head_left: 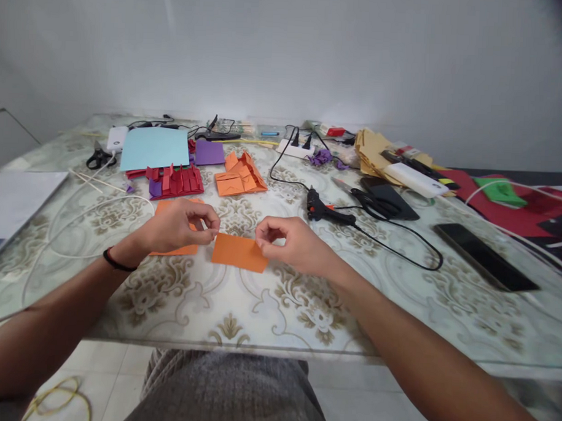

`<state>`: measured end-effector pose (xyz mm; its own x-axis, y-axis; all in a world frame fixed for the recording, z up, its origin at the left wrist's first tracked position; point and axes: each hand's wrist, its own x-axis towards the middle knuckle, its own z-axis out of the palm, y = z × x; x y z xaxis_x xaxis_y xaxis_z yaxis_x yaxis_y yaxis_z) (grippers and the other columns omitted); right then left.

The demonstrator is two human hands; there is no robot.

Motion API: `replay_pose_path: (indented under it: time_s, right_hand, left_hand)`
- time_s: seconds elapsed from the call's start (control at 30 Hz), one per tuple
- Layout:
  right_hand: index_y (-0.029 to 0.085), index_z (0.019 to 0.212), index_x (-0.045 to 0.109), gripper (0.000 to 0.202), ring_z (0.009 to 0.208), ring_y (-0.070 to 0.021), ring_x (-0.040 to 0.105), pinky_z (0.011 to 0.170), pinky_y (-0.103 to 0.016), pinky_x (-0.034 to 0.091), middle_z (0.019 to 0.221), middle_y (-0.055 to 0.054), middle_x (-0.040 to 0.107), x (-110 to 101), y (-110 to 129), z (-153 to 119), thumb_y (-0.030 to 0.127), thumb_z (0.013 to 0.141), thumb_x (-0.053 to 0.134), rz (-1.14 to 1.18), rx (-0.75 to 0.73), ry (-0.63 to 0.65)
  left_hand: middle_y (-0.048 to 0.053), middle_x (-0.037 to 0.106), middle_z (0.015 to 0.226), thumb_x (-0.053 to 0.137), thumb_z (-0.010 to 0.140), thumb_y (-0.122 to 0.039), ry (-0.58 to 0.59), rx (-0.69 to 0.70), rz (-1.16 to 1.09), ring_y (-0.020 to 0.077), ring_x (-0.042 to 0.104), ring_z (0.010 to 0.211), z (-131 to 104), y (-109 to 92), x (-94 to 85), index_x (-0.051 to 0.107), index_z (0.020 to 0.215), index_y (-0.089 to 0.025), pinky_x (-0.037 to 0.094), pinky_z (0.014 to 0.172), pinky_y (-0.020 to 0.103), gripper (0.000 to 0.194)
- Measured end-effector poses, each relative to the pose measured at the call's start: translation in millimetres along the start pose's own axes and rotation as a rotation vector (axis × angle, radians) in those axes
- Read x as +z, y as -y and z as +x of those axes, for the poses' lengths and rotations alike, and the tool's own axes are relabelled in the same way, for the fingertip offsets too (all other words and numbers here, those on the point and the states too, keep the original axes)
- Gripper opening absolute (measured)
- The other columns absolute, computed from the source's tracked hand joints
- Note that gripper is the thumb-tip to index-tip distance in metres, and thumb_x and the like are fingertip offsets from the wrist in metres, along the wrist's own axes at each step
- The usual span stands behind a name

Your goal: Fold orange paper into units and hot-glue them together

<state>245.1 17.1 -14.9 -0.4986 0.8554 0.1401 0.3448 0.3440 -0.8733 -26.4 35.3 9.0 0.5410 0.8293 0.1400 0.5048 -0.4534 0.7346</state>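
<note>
Left hand (181, 224) and right hand (294, 243) each have a pinching grip on the orange paper (238, 253), towards the desk's (258, 323) 6 o'clock edge. Glue gun's (329, 214) at the paper's 2 o'clock.

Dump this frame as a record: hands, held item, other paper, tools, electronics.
left_hand: left hand, wearing a dark wristband, pinches the upper left corner of the small orange sheet
right_hand: right hand pinches the same sheet's upper right corner
under_left_hand: another orange sheet, partly hidden
other_paper: folded orange pieces, folded red pieces, purple sheet, light blue sheet
tools: black glue gun, scissors to its right
electronics: dark-screened phone at right, white power strip at back
surface: patterned tabletop
</note>
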Motion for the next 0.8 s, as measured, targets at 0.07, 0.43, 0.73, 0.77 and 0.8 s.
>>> replay_pose_path:
  time_s: [0.07, 0.43, 0.73, 0.77, 0.8]
  right_hand:
    - [0.019, 0.075, 0.063, 0.002, 0.069, -0.0140, 0.057, 0.070, -0.028, 0.047, 0.075, 0.001, 0.065, -0.4, -0.5, 0.2, 0.017, 0.075, 0.062, 0.001, 0.003, 0.008]
    - [0.019, 0.075, 0.064, 0.005, 0.070, -0.0139, 0.058, 0.070, -0.027, 0.047, 0.075, 0.001, 0.067, 6.3, 6.7, -1.1, 0.014, 0.075, 0.062, -0.067, -0.042, 0.023]
    - [0.019, 0.076, 0.064, 0.006, 0.072, -0.0137, 0.058, 0.072, -0.027, 0.048, 0.077, 0.001, 0.067, 6.2, 8.1, -3.5, 0.014, 0.078, 0.062, -0.019, -0.081, 0.033]
    - [0.019, 0.076, 0.063, 0.006, 0.072, -0.0136, 0.058, 0.073, -0.027, 0.048, 0.077, 0.001, 0.067, 3.5, 6.4, -2.7, 0.013, 0.078, 0.062, -0.018, -0.089, 0.023]
    - [0.019, 0.076, 0.063, 0.007, 0.072, -0.0136, 0.058, 0.073, -0.027, 0.048, 0.077, 0.001, 0.067, 0.3, 4.6, -1.8, 0.013, 0.077, 0.062, -0.025, -0.095, 0.009]
  left_hand:
    - [0.000, 0.071, 0.072, 0.070, 0.077, -0.022, 0.012, 0.000, -0.001, 0.0112, 0.063, 0.064, 0.5, 1.8, -5.1, 0.071, 0.075, -0.016, 0.052, 0.062, 0.019, 0.006]
    - [0.004, 0.080, 0.093, 0.072, 0.091, -0.037, -0.039, 0.136, 0.102, 0.0159, 0.070, 0.080, -4.2, -15.6, 22.3, 0.078, 0.100, -0.019, 0.054, 0.075, 0.026, 0.021]
    - [0.003, 0.080, 0.083, 0.067, 0.095, -0.031, 0.020, 0.124, 0.032, 0.0144, 0.069, 0.071, -7.6, -16.5, 26.2, 0.080, 0.088, -0.019, 0.050, 0.066, 0.024, 0.019]
    - [0.003, 0.080, 0.082, 0.067, 0.094, -0.032, 0.017, 0.112, 0.021, 0.0146, 0.068, 0.071, -7.3, -15.4, 21.5, 0.080, 0.086, -0.019, 0.050, 0.066, 0.024, 0.020]
    - [0.003, 0.079, 0.080, 0.068, 0.093, -0.034, 0.007, 0.096, 0.009, 0.0149, 0.068, 0.070, -6.9, -14.5, 16.8, 0.080, 0.084, -0.019, 0.050, 0.065, 0.024, 0.021]
